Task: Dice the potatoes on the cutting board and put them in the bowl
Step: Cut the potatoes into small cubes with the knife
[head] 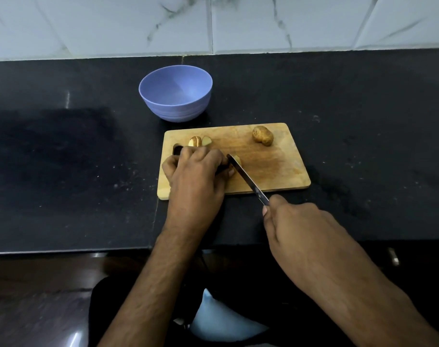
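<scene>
In the head view, a wooden cutting board point(263, 161) lies on a black surface point(63, 159) at the centre of the frame, with a pale marbled tile wall point(288, 21) across the top. The left hand point(195, 169) sits over the left part of the board, fingers curled down around a potato piece point(237, 161) of which only a pale sliver shows at the fingertips. The right hand point(296, 221), lower right of centre, grips the handle of a knife point(246, 177); the blade runs up and left, its tip just beside the left fingertips and against that sliver. Above the left hand, near the board's upper left edge, lie cut potato pieces point(199, 141), touching one another. A whole potato point(263, 135) rests near the board's upper right corner, well apart from the hands. A blue bowl point(160, 106) stands on the surface just above the board's upper left corner, with nothing visible inside it.
</scene>
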### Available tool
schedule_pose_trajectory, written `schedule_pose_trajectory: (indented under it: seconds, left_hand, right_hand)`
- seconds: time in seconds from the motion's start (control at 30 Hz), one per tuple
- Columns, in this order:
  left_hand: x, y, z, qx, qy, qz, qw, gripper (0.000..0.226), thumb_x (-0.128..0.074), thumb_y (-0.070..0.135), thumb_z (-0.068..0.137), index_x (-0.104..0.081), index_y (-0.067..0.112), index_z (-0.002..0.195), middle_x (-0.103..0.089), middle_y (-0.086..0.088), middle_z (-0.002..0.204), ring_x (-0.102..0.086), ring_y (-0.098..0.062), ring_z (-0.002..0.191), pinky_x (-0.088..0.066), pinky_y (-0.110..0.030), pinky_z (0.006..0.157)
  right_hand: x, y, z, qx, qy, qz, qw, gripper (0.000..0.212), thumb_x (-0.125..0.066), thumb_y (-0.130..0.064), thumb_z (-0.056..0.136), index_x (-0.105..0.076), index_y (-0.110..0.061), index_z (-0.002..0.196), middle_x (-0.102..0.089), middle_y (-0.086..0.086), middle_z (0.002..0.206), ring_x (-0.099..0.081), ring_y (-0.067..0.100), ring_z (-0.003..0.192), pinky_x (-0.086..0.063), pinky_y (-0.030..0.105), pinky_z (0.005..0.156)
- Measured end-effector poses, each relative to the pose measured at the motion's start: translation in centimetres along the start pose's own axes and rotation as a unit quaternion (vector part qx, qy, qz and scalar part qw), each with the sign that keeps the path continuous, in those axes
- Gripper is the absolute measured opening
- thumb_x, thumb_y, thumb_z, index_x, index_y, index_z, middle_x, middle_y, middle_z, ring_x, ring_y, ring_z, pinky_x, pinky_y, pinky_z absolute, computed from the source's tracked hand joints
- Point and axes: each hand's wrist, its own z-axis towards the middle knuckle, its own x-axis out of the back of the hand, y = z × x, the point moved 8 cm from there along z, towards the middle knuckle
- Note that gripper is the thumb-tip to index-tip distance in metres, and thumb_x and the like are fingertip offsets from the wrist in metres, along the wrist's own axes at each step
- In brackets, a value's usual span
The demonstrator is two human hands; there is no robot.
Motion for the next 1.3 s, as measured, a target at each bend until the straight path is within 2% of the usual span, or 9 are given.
schedule_pose_trajectory:
  seconds: [0.13, 0.27, 0.47, 0.57, 0.9, 1.1, 1.23, 1.3]
  left_hand:
    - [-0.1, -0.1, 0.0, -0.005, -0.014, -0.014, 1.0, 0.008, -0.072, 0.026, 0.089, -0.065, 0.028, 0.09, -0.06, 0.016, 0.095, -0.049, -0.014, 0.103, -0.014, -0.028, 0.086]
    - [-0.3, -0.5, 0.1, 0.003, -0.029, -0.033, 0.999, 0.008, -0.072, 0.024, 0.088, -0.067, 0.028, 0.093, -0.063, 0.015, 0.098, -0.047, -0.011, 0.106, -0.014, -0.028, 0.088]
    - [-0.4, -1.0, 0.1, 0.021, -0.021, -0.05, 0.998, 0.012, -0.074, 0.029, 0.086, -0.066, 0.031, 0.094, -0.061, 0.023, 0.098, -0.045, -0.005, 0.107, -0.014, -0.027, 0.091]
    - [-0.1, -1.0, 0.0, 0.034, -0.014, -0.063, 0.997, 0.014, -0.074, 0.032, 0.085, -0.065, 0.033, 0.096, -0.053, 0.03, 0.089, -0.044, -0.003, 0.107, -0.015, -0.026, 0.091]
    - [0.3, -1.0, 0.2, 0.051, -0.006, -0.092, 0.994, 0.016, -0.076, 0.036, 0.08, -0.061, 0.037, 0.087, -0.055, 0.027, 0.084, -0.05, -0.005, 0.103, -0.018, -0.03, 0.092]
    - [0.5, -1.2, 0.0, 0.06, -0.001, -0.089, 0.994, 0.015, -0.075, 0.038, 0.081, -0.067, 0.031, 0.09, -0.059, 0.022, 0.088, -0.05, -0.006, 0.106, -0.022, -0.034, 0.097]
    - [0.8, -1.4, -0.2, 0.069, 0.0, -0.091, 0.993, 0.014, -0.077, 0.038, 0.082, -0.07, 0.031, 0.092, -0.055, 0.027, 0.084, -0.047, -0.003, 0.108, -0.02, -0.033, 0.099]
    - [0.8, -1.6, -0.4, 0.074, -0.002, -0.089, 0.993, 0.014, -0.078, 0.038, 0.083, -0.072, 0.032, 0.095, -0.052, 0.03, 0.084, -0.041, 0.002, 0.109, -0.019, -0.032, 0.099]
  right_hand:
    - [-0.1, -0.2, 0.5, -0.001, -0.009, -0.015, 1.0, 0.013, -0.033, -0.029, 0.107, -0.045, -0.025, 0.11, -0.052, -0.006, 0.073, -0.049, 0.01, 0.06, -0.036, 0.025, 0.05]
    - [-0.3, -0.2, 1.8, -0.002, -0.018, -0.011, 1.0, 0.011, -0.036, -0.024, 0.106, -0.047, -0.023, 0.108, -0.049, -0.004, 0.073, -0.049, 0.016, 0.064, -0.038, 0.03, 0.054]
    - [-0.9, -0.4, 2.6, 0.01, -0.029, -0.022, 0.999, 0.012, -0.039, -0.026, 0.105, -0.049, -0.021, 0.109, -0.052, -0.002, 0.075, -0.052, 0.016, 0.063, -0.042, 0.033, 0.057]
    - [-1.0, 0.2, 1.7, 0.015, -0.052, -0.028, 0.998, 0.012, -0.037, -0.026, 0.106, -0.048, -0.022, 0.111, -0.054, -0.003, 0.076, -0.054, 0.014, 0.064, -0.041, 0.03, 0.055]
    - [-0.8, 0.8, -1.3, -0.015, -0.051, -0.021, 0.998, 0.016, -0.034, -0.024, 0.106, -0.037, -0.027, 0.09, -0.054, -0.006, 0.071, -0.052, 0.009, 0.059, -0.039, 0.027, 0.052]
    - [-0.5, 1.0, -1.5, -0.023, -0.019, -0.011, 0.999, 0.019, -0.03, -0.032, 0.107, -0.036, -0.029, 0.089, -0.054, -0.006, 0.07, -0.052, 0.01, 0.059, -0.045, 0.029, 0.058]
    - [0.6, 1.0, -1.8, -0.033, -0.009, -0.015, 0.999, 0.035, -0.026, -0.045, 0.104, -0.032, -0.028, 0.075, -0.052, -0.005, 0.064, -0.047, 0.006, 0.052, -0.033, 0.022, 0.048]
    - [1.2, 0.7, -1.7, -0.032, 0.007, -0.009, 0.999, 0.035, -0.027, -0.047, 0.103, -0.033, -0.028, 0.074, -0.051, -0.006, 0.062, -0.046, 0.006, 0.05, -0.03, 0.021, 0.046]
